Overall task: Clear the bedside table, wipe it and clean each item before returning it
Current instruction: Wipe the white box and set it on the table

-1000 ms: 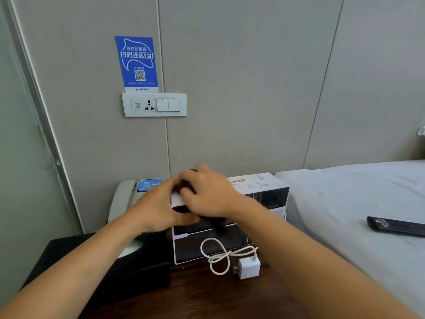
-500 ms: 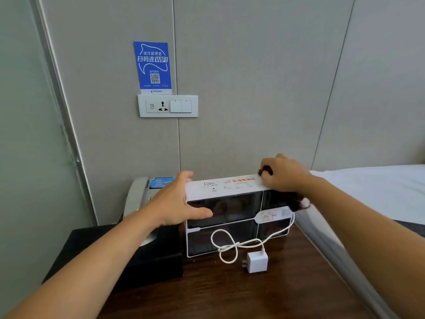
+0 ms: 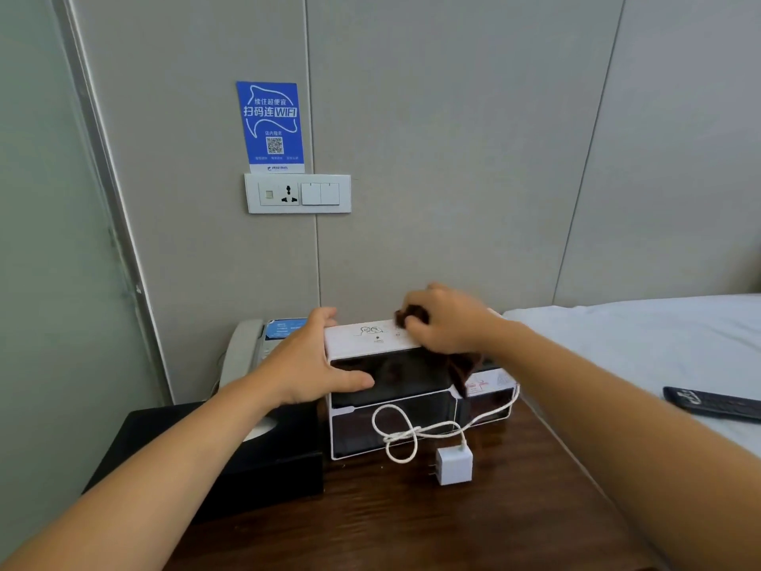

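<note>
Cloth [image 3: 463, 364], dark brown, lies bunched under the right hand [image 3: 447, 319], whose curled fingers grip it on top of a white box [image 3: 370, 337] with dark front panels. Left hand [image 3: 313, 360] steadies the box's left end, fingers relaxed, thumb across the front. Box stands on the wooden worktop [image 3: 453, 525] by the wall, between a black tissue box [image 3: 230, 467] and the bed [image 3: 642, 340]. White charger [image 3: 454, 465] with its cable lies in front.

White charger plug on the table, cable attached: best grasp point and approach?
Probably pinch the white charger plug across its two flat side faces, coming from above. It stands as a small cube on the wooden bedside table with free space around it. Its prongs stick out on the left and the white cable leaves from the top toward the display box, so avoid those faces.
</note>
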A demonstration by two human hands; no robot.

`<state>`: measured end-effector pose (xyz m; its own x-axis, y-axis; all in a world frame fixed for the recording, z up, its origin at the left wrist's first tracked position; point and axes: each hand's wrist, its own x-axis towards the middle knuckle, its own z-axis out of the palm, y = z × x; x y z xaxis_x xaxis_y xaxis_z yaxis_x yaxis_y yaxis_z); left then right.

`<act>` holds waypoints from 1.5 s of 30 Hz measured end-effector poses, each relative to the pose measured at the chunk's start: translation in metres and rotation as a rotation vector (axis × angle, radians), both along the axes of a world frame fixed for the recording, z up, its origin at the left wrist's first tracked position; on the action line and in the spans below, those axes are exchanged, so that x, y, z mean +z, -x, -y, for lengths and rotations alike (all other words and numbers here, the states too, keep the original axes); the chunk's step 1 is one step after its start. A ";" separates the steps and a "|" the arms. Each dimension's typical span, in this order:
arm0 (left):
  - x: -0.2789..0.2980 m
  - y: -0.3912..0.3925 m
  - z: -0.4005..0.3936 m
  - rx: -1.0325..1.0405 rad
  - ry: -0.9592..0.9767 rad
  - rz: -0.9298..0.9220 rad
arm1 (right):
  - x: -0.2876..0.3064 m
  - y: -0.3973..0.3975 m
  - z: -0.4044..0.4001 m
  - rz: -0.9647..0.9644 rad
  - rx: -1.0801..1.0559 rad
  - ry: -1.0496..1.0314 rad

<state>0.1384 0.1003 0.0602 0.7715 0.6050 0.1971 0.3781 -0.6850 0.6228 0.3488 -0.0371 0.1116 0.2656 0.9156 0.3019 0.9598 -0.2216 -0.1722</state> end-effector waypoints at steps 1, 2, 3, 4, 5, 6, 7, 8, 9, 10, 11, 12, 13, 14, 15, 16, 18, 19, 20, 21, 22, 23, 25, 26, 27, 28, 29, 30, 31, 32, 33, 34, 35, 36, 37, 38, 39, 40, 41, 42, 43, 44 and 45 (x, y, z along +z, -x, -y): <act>-0.001 -0.001 -0.001 -0.011 0.006 -0.001 | 0.001 -0.022 0.009 -0.004 -0.076 0.007; -0.001 -0.001 -0.001 -0.021 0.008 -0.001 | 0.003 -0.043 0.019 -0.004 -0.145 0.017; -0.001 -0.001 -0.002 -0.027 0.011 -0.006 | 0.004 -0.060 0.028 -0.005 -0.200 0.028; -0.001 -0.002 -0.004 -0.039 0.017 -0.005 | 0.004 -0.074 0.036 -0.011 -0.236 0.037; -0.001 -0.002 -0.006 -0.053 0.030 -0.008 | 0.005 -0.081 0.043 -0.024 -0.250 0.049; 0.000 -0.002 -0.007 -0.073 0.040 -0.006 | 0.005 -0.084 0.048 -0.041 -0.249 0.057; 0.001 -0.002 -0.009 -0.095 0.053 -0.016 | 0.004 -0.085 0.052 -0.054 -0.248 0.058; 0.003 -0.003 -0.012 -0.121 0.064 -0.036 | 0.003 -0.084 0.057 -0.068 -0.248 0.048; 0.006 -0.003 -0.014 -0.149 0.068 -0.076 | 0.002 -0.083 0.063 -0.086 -0.250 0.026; 0.012 -0.003 -0.016 -0.182 0.058 -0.133 | -0.001 -0.082 0.070 -0.113 -0.251 -0.015; 0.019 -0.004 -0.018 -0.206 0.025 -0.215 | -0.004 -0.080 0.080 -0.161 -0.250 -0.076; 0.028 -0.007 -0.020 -0.223 -0.031 -0.307 | -0.010 -0.079 0.090 -0.244 -0.255 -0.156; 0.036 -0.013 -0.020 -0.229 -0.103 -0.414 | -0.016 -0.079 0.101 -0.359 -0.265 -0.258; 0.045 -0.022 -0.017 -0.223 -0.188 -0.523 | -0.024 -0.080 0.112 -0.494 -0.287 -0.381; 0.052 -0.035 -0.010 -0.208 -0.290 -0.629 | -0.032 -0.081 0.123 -0.628 -0.318 -0.515; 0.058 -0.050 0.002 -0.203 -0.397 -0.691 | -0.039 -0.084 0.133 -0.740 -0.358 -0.636; 0.065 -0.086 0.040 -0.270 -0.529 -0.647 | -0.051 -0.091 0.150 -0.929 -0.437 -0.789; 0.066 -0.106 0.060 -0.314 -0.527 -0.571 | -0.055 -0.094 0.158 -1.008 -0.464 -0.826; 0.065 -0.127 0.078 -0.346 -0.518 -0.496 | -0.058 -0.096 0.165 -1.063 -0.477 -0.851; 0.063 -0.146 0.093 -0.360 -0.526 -0.453 | -0.062 -0.097 0.170 -1.098 -0.481 -0.874; 0.060 -0.164 0.106 -0.366 -0.541 -0.442 | -0.066 -0.098 0.174 -1.119 -0.480 -0.901; 0.057 -0.180 0.115 -0.368 -0.561 -0.459 | -0.070 -0.097 0.176 -1.133 -0.477 -0.931; 0.052 -0.204 0.125 -0.359 -0.602 -0.513 | -0.075 -0.093 0.173 -1.150 -0.444 -0.978; 0.049 -0.211 0.126 -0.351 -0.615 -0.517 | -0.077 -0.091 0.169 -1.150 -0.402 -0.992; 0.047 -0.215 0.125 -0.344 -0.616 -0.507 | -0.078 -0.089 0.165 -1.150 -0.348 -0.999; 0.046 -0.217 0.123 -0.346 -0.613 -0.486 | -0.079 -0.086 0.161 -1.140 -0.297 -0.993; 0.045 -0.217 0.121 -0.359 -0.609 -0.462 | -0.079 -0.083 0.157 -1.130 -0.249 -0.985; 0.044 -0.214 0.118 -0.382 -0.602 -0.433 | -0.080 -0.079 0.154 -1.126 -0.212 -0.979; 0.044 -0.210 0.116 -0.409 -0.591 -0.405 | -0.079 -0.075 0.152 -1.138 -0.190 -0.980; 0.044 -0.206 0.115 -0.437 -0.574 -0.381 | -0.079 -0.071 0.151 -1.158 -0.182 -0.983; 0.044 -0.200 0.115 -0.463 -0.559 -0.364 | -0.078 -0.068 0.151 -1.187 -0.183 -0.989; 0.043 -0.196 0.115 -0.487 -0.546 -0.351 | -0.075 -0.065 0.153 -1.213 -0.195 -0.996; 0.042 -0.191 0.116 -0.506 -0.535 -0.340 | -0.072 -0.062 0.155 -1.248 -0.204 -0.998; 0.040 -0.187 0.117 -0.519 -0.524 -0.329 | -0.071 -0.057 0.158 -1.295 -0.207 -1.000; 0.038 -0.183 0.118 -0.526 -0.511 -0.318 | -0.070 -0.051 0.159 -1.363 -0.195 -1.006; 0.036 -0.179 0.119 -0.528 -0.496 -0.301 | -0.071 -0.041 0.160 -1.424 -0.169 -1.002; 0.035 -0.176 0.121 -0.525 -0.484 -0.285 | -0.076 -0.029 0.161 -1.441 -0.138 -0.986; 0.034 -0.173 0.123 -0.523 -0.479 -0.272 | -0.083 -0.014 0.161 -1.377 -0.126 -0.963; 0.034 -0.170 0.125 -0.524 -0.481 -0.264 | -0.092 0.001 0.161 -1.277 -0.121 -0.935; 0.033 -0.167 0.127 -0.530 -0.483 -0.253 | -0.102 0.012 0.160 -1.185 -0.119 -0.924; 0.033 -0.164 0.129 -0.533 -0.480 -0.243 | -0.110 0.019 0.158 -1.132 -0.127 -0.930; 0.033 -0.162 0.130 -0.532 -0.471 -0.238 | -0.117 0.022 0.156 -1.106 -0.140 -0.935; 0.034 -0.161 0.131 -0.527 -0.461 -0.241 | -0.121 0.021 0.155 -1.095 -0.161 -0.927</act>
<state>0.2994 -0.0312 0.0941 0.9907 0.0387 0.1303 0.0162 -0.9854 0.1694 0.3279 -0.1924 -0.0096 0.8280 0.4451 0.3409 0.2301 0.2848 -0.9306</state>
